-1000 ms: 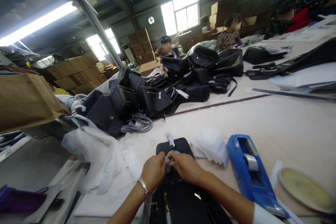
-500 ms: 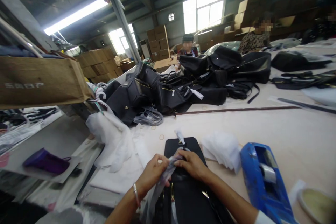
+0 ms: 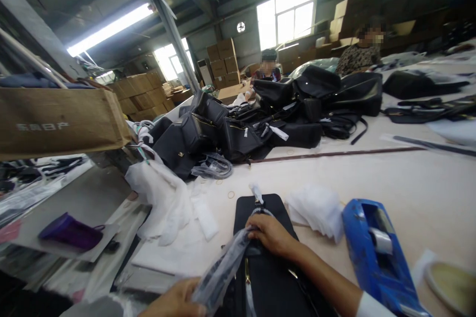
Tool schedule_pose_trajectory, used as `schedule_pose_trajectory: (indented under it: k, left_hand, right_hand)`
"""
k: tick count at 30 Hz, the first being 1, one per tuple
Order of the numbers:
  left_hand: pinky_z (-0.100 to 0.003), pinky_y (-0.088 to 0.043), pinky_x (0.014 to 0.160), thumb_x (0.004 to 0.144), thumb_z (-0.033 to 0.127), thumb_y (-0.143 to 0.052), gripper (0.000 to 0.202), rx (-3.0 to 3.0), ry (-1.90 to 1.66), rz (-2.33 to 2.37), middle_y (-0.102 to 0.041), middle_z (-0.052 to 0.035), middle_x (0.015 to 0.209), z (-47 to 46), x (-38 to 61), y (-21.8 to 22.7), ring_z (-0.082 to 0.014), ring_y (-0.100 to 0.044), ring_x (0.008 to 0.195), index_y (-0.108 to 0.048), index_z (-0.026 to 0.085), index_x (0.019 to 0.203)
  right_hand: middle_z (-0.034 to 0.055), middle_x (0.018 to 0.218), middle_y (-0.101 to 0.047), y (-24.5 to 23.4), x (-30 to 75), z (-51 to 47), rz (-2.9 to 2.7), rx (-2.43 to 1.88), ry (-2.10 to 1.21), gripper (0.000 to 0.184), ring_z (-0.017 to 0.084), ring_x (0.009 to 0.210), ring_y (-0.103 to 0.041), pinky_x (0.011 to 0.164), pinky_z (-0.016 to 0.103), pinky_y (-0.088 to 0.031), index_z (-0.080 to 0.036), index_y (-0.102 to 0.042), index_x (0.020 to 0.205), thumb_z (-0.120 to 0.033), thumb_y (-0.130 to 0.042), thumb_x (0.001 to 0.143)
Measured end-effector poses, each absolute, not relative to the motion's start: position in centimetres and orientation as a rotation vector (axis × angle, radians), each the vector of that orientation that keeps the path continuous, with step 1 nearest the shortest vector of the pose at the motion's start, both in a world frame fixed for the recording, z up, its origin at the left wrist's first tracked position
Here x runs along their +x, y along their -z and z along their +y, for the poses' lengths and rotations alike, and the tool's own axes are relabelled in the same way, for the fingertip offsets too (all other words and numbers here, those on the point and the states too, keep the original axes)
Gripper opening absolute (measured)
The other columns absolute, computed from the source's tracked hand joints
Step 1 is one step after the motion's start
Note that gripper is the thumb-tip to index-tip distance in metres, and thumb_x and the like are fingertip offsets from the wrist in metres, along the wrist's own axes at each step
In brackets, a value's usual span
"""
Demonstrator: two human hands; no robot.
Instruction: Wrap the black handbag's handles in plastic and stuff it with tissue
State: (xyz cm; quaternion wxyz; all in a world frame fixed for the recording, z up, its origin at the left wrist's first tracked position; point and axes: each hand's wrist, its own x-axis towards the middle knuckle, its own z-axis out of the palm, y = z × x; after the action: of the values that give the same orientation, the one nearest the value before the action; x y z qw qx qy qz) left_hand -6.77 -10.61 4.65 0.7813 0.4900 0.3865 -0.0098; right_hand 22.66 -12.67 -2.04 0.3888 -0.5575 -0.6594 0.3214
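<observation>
A black bag [image 3: 266,267] lies flat on the table right in front of me, its far end carrying a small white tag [image 3: 256,192]. My right hand [image 3: 273,234] rests on the bag and pinches the upper end of a clear plastic-wrapped strap [image 3: 223,271]. My left hand [image 3: 177,301], low at the frame's bottom edge, grips the lower end of that same strap, which stretches diagonally between both hands.
A blue tape dispenser [image 3: 377,252] sits to the right, with white tissue [image 3: 316,207] beside the bag. White wrapping [image 3: 163,198] lies left. A heap of black bags [image 3: 253,119] fills the table's middle. A cardboard box [image 3: 55,119] stands left. Other people sit at the far end.
My left hand has pulled back toward me and down, drawing the plastic-wrapped strap out long from the bag. The right hand stays on the bag. The view has swung left.
</observation>
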Motion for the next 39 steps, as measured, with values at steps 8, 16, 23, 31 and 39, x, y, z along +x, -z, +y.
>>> schedule_pose_trajectory:
  k: [8,16,23,31,39]
  left_hand:
    - [-0.025,-0.049,0.055,0.076,0.029,-0.069,0.025,0.978,-0.047,0.905,-0.066,-0.0060,0.079,-9.6,0.1,-3.6,-0.0141,-0.062,0.060,-0.055,0.016,0.093]
    - [-0.028,-0.036,0.060,0.081,0.065,-0.045,0.046,1.581,0.057,1.081,-0.045,0.0032,0.063,-8.4,-4.0,-3.9,-0.0142,-0.043,0.061,-0.044,0.021,0.067]
    - [-0.030,-0.037,0.071,0.076,0.028,-0.057,0.025,2.017,0.054,1.329,-0.063,-0.0040,0.088,-7.9,-5.0,-2.5,-0.0199,-0.055,0.074,-0.060,0.019,0.100]
    - [-0.027,-0.036,0.082,0.083,0.027,-0.054,0.013,1.972,-0.129,0.766,-0.058,-0.0020,0.088,-7.1,0.6,-3.0,-0.0207,-0.050,0.090,-0.066,0.021,0.081]
    - [-0.024,-0.033,0.060,0.088,0.052,-0.047,0.041,1.661,-0.013,0.785,-0.047,0.0032,0.065,-7.8,0.8,-3.9,-0.0130,-0.042,0.063,-0.058,0.016,0.071]
  right_hand:
    - [-0.0010,0.083,-0.064,1.7,23.3,-13.4,-1.663,-1.408,-0.792,0.013,0.015,0.080,-0.057,0.072,0.023,-0.038,-0.020,-0.064,0.083,-0.009,-0.063,0.076]
    - [-0.0012,0.084,-0.063,1.5,23.8,-13.7,-1.606,-1.339,-0.853,0.010,0.015,0.081,-0.057,0.072,0.023,-0.039,-0.020,-0.062,0.085,-0.012,-0.060,0.080]
    - [-0.0005,0.087,-0.062,0.9,24.5,-14.2,-1.631,-1.261,-0.925,0.010,0.016,0.082,-0.057,0.075,0.025,-0.042,-0.021,-0.062,0.087,-0.014,-0.058,0.082]
    - [-0.0005,0.087,-0.061,0.7,24.7,-14.6,-1.668,-1.270,-0.908,0.007,0.016,0.082,-0.057,0.075,0.025,-0.042,-0.021,-0.060,0.086,-0.015,-0.056,0.084]
    - [0.0010,0.090,-0.065,0.8,24.6,-14.7,-1.756,-1.341,-0.817,0.008,0.017,0.085,-0.057,0.077,0.026,-0.041,-0.021,-0.063,0.088,-0.016,-0.058,0.085]
